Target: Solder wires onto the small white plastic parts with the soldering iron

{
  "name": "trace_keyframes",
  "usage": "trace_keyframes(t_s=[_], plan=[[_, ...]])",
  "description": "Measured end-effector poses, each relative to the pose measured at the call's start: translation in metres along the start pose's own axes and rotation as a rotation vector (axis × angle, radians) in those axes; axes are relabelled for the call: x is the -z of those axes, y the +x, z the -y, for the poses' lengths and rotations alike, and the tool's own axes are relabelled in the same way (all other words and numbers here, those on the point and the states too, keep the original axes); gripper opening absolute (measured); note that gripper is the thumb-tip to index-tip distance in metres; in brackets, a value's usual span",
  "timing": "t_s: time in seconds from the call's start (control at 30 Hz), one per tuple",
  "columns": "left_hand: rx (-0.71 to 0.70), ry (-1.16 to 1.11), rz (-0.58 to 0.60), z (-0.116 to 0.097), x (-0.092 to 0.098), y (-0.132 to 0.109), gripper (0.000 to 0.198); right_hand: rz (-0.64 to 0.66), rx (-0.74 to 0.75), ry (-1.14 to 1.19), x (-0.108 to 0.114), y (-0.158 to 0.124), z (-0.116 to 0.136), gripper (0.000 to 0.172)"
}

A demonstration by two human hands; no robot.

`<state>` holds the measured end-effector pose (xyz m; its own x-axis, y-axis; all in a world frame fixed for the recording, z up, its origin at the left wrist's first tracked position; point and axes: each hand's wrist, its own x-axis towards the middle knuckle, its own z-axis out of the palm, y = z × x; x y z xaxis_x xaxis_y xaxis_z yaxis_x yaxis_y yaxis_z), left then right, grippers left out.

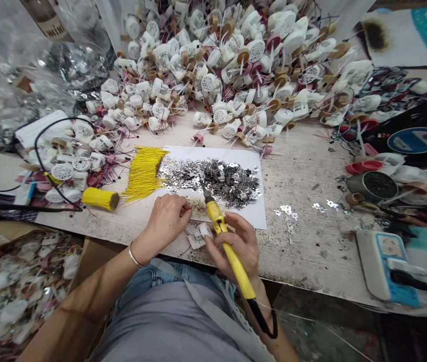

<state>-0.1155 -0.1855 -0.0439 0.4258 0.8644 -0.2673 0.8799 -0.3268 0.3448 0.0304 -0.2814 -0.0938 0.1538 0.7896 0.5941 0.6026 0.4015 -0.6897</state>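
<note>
My right hand (238,244) is wrapped round a yellow soldering iron (236,266), its tip pointing up and away over a heap of small silvery metal pieces (228,183). The heap lies on a white sheet (256,216). Beside my right fingertips, at the table's near edge, is a white plastic part (197,240); whether the fingers touch it I cannot tell. My left hand (168,217) is closed in a pinch just left of it, and what the fingers hold is hidden. Beyond that hand lies a spread of yellow wires (143,173).
A tied bundle of yellow wires (100,198) lies at the left. Many white plastic assemblies (213,75) are piled at the back. A power strip (382,266) and a round tin (373,186) stand at right. A black cable (35,146) loops at left, above a box of parts (28,281).
</note>
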Motion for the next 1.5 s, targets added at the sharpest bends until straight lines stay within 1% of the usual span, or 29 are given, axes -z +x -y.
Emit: trace_keyframes(t_s=[0.1, 0.13, 0.2, 0.27, 0.33, 0.4, 0.5, 0.57, 0.6, 0.67, 0.77, 0.83, 0.93, 1.0, 1.07, 1.1, 1.13, 1.23, 1.27, 1.3, 1.33, 1.4, 1.5], plan=[[-0.064, 0.021, 0.019, 0.0, -0.008, -0.003, 0.014, -0.055, 0.028, -0.137, 0.011, 0.008, -0.016, 0.019], [-0.076, 0.032, 0.023, 0.0, -0.009, -0.004, 0.015, -0.038, 0.038, -0.182, 0.013, 0.011, -0.022, 0.021], [-0.101, 0.037, 0.012, 0.0, -0.01, -0.006, 0.016, 0.068, 0.038, -0.228, 0.015, 0.016, -0.034, 0.027], [-0.129, 0.016, -0.015, 0.003, -0.007, -0.009, 0.016, 0.193, 0.013, -0.22, 0.016, 0.02, -0.042, 0.032], [-0.136, -0.006, -0.067, 0.011, 0.0, -0.01, 0.014, 0.25, 0.009, -0.19, 0.016, 0.022, -0.046, 0.036], [-0.081, 0.032, -0.141, 0.023, 0.009, -0.008, 0.013, 0.249, 0.039, -0.161, 0.015, 0.022, -0.046, 0.039], [0.057, 0.166, -0.258, 0.045, 0.019, 0.001, 0.015, 0.253, 0.086, -0.106, 0.012, 0.024, -0.043, 0.041], [0.079, 0.214, -0.284, 0.057, 0.021, 0.009, 0.016, 0.25, 0.088, -0.072, 0.01, 0.025, -0.041, 0.038], [0.066, 0.218, -0.28, 0.062, 0.021, 0.013, 0.015, 0.221, 0.087, -0.069, 0.009, 0.025, -0.04, 0.035], [0.022, 0.203, -0.275, 0.068, 0.02, 0.018, 0.014, 0.12, 0.086, -0.095, 0.011, 0.025, -0.038, 0.028], [-0.04, 0.167, -0.347, 0.073, 0.018, 0.022, 0.011, -0.048, 0.064, -0.151, 0.02, 0.017, -0.03, 0.022], [-0.072, 0.154, -0.391, 0.077, 0.018, 0.023, 0.009, -0.134, 0.016, -0.181, 0.029, 0.009, -0.023, 0.019], [-0.108, 0.129, -0.422, 0.078, 0.019, 0.025, 0.008, -0.247, -0.051, -0.247, 0.04, -0.003, -0.012, 0.018], [-0.136, 0.071, -0.466, 0.073, 0.021, 0.026, 0.011, -0.272, -0.062, -0.277, 0.043, -0.009, -0.008, 0.019], [-0.163, -0.014, -0.483, 0.058, 0.022, 0.026, 0.014, -0.275, -0.056, -0.275, 0.043, -0.012, -0.006, 0.019], [-0.187, -0.055, -0.446, 0.048, 0.021, 0.026, 0.015, -0.273, -0.059, -0.264, 0.041, -0.012, -0.006, 0.019], [-0.222, -0.088, -0.376, 0.035, 0.019, 0.027, 0.014, -0.273, -0.066, -0.248, 0.04, -0.011, -0.006, 0.019], [-0.397, -0.094, -0.048, -0.006, 0.008, 0.031, 0.012, -0.284, -0.082, -0.193, 0.034, -0.006, -0.005, 0.019], [-0.44, -0.064, 0.03, -0.018, 0.003, 0.034, 0.012, -0.289, -0.084, -0.18, 0.032, -0.004, -0.004, 0.018], [-0.464, -0.028, 0.08, -0.029, -0.002, 0.038, 0.014, -0.296, -0.08, -0.172, 0.032, -0.002, -0.002, 0.018], [-0.474, 0.003, 0.109, -0.037, -0.007, 0.041, 0.016, -0.299, -0.08, -0.169, 0.032, -0.001, -0.001, 0.017], [-0.47, 0.047, 0.128, -0.045, -0.015, 0.047, 0.019, -0.306, -0.09, -0.174, 0.034, 0.0, 0.001, 0.017], [-0.389, 0.094, 0.097, -0.044, -0.016, 0.046, 0.02, -0.322, -0.123, -0.167, 0.041, -0.006, 0.0, 0.017]])
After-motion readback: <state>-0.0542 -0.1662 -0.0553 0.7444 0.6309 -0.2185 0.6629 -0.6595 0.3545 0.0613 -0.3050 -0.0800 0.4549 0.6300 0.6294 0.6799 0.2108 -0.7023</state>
